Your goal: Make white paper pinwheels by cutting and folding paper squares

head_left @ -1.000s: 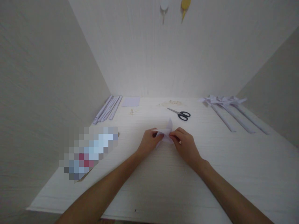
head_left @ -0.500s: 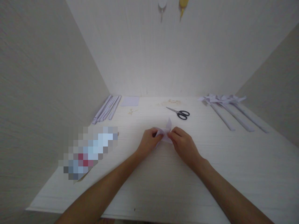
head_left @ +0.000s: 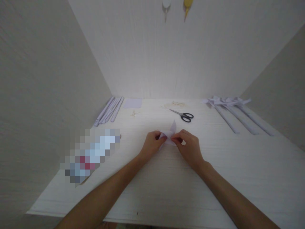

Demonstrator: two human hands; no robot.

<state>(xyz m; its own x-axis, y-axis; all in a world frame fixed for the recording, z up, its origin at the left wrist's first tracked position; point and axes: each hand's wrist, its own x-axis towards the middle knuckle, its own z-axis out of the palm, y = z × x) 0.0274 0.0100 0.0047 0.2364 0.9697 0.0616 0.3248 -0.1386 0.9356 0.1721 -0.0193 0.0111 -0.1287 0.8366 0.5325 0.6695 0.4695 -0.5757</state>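
Observation:
A small folded piece of pale lilac paper (head_left: 172, 131) sits at the middle of the white table (head_left: 238, 165), one pointed flap standing up. My left hand (head_left: 152, 144) pinches its left side with closed fingers. My right hand (head_left: 189, 148) pinches its right side, thumb and forefinger pressed together on the paper. Both hands rest low on the tabletop, close together.
Black-handled scissors (head_left: 183, 115) lie behind the hands. Several rolled lilac paper sticks (head_left: 110, 110) and a flat lilac sheet (head_left: 132, 103) lie at the back left. Finished paper pinwheels on sticks (head_left: 234, 111) lie at the back right. A blurred-out object (head_left: 91, 154) is at the left. Walls enclose three sides.
My right fingers have shifted slightly on the paper and its upright flap tilted a little. The hands stay in the same place.

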